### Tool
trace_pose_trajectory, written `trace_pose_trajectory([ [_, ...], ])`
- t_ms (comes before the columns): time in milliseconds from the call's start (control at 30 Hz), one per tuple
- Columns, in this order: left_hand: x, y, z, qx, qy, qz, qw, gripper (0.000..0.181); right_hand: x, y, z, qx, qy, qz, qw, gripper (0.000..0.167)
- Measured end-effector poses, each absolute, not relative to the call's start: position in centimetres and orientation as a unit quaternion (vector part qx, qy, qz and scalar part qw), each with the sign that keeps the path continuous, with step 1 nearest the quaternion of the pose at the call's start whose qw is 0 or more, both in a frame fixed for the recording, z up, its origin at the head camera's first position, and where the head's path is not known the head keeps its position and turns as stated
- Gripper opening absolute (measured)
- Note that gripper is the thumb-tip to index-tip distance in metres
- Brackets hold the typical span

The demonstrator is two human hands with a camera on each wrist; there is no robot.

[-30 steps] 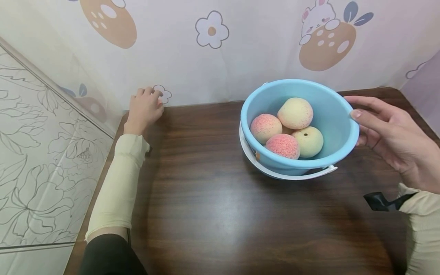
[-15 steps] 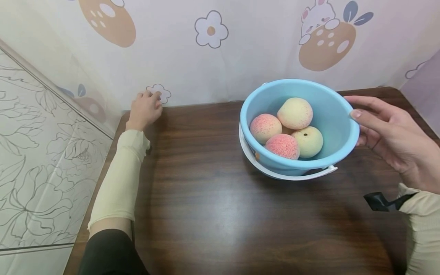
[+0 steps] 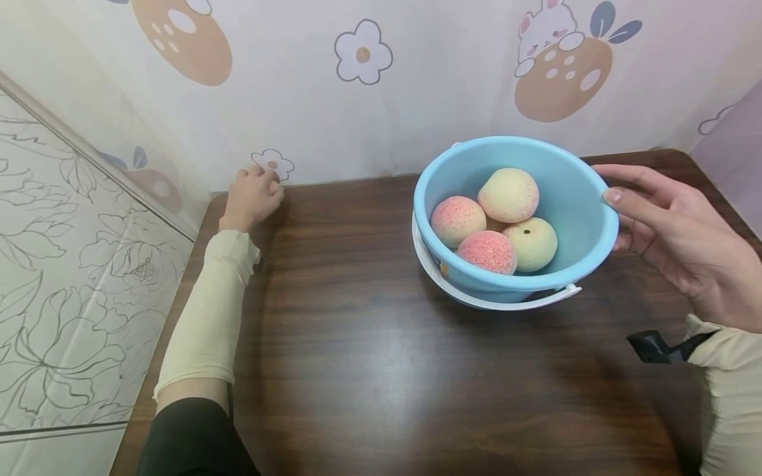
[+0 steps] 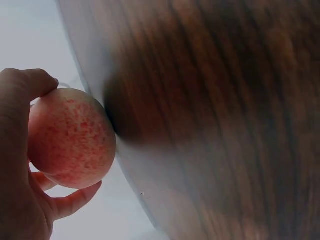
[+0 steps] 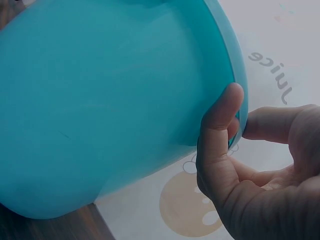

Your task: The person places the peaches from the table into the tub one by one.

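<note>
At the table's far left corner my left hand (image 3: 251,198) grips a peach; the left wrist view shows this pink-speckled peach (image 4: 72,137) between thumb and fingers, close to the table surface. From the head view that peach is hidden behind the hand. A light blue bucket (image 3: 580,218) stands on the right half of the table, its white handle (image 3: 476,301) hanging down in front. My right hand (image 3: 684,225) pinches the bucket's right rim, thumb on one side and fingers on the other. Inside lie several peaches, among them a yellow one (image 3: 508,195) and a pink one (image 3: 487,252).
Both hands and the bucket are over a dark brown wooden table (image 3: 357,344). A pale wall covering (image 3: 297,86) printed with flowers and fruit rises along its back edge. White panels with line-drawn flowers (image 3: 65,277) run along the left side.
My left hand has lowered a little toward the table at the far left corner. The right hand keeps its pinch on the rim, and the bucket stays in place.
</note>
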State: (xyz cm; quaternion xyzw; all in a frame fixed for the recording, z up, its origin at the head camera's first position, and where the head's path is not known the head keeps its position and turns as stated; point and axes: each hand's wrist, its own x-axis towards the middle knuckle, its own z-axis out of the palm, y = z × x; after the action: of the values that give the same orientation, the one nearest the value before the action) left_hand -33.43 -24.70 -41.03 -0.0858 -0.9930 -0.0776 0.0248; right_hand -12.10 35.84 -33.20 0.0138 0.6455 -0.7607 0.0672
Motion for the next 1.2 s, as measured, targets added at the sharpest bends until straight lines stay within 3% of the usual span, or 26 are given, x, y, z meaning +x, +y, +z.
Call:
trace_pose_trajectory([
  [733,-32.3,-23.9,-41.4,-0.133,-0.989,-0.021,0.060,0.043,-12.5,35.4,-33.3,-0.032,0.638,-0.767,0.052,0.044],
  [1033,-31.3,-22.4,-40.6,-0.189,-0.977,-0.002,0.102,0.040,-12.4,35.6,-33.3,-0.036,0.630,-0.774,0.056,0.044],
  [1200,-30.8,-21.4,-40.1,-0.239,-0.958,-0.007,0.158,0.035,-12.4,35.8,-33.4,-0.033,0.628,-0.775,0.057,0.044],
])
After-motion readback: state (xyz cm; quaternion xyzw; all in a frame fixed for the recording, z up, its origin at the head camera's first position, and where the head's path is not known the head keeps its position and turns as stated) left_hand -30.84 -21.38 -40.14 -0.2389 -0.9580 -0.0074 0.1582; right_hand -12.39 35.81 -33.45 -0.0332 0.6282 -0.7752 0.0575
